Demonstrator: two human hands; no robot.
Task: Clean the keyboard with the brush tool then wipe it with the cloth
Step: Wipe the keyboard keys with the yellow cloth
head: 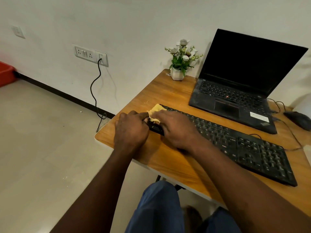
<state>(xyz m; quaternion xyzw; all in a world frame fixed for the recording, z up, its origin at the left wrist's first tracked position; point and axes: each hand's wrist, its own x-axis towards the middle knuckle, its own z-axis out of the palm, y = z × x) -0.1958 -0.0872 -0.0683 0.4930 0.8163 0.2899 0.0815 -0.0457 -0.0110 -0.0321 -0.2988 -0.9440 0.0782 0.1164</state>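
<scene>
A black full-size keyboard (235, 145) lies diagonally across the wooden desk (168, 95). A yellow cloth (156, 110) is pressed onto the keyboard's left end under my right hand (178, 128), whose fingers grip it. My left hand (130, 130) rests at the keyboard's left edge, its fingers touching the corner and the cloth's edge. Most of the cloth is hidden beneath my right hand. No brush tool shows in this view.
An open black laptop (244, 84) stands behind the keyboard. A white pot of artificial flowers (180, 64) sits at the desk's back corner, and a black mouse (298, 120) lies at the far right. A cable (95, 91) hangs from the wall socket. My knees are under the desk.
</scene>
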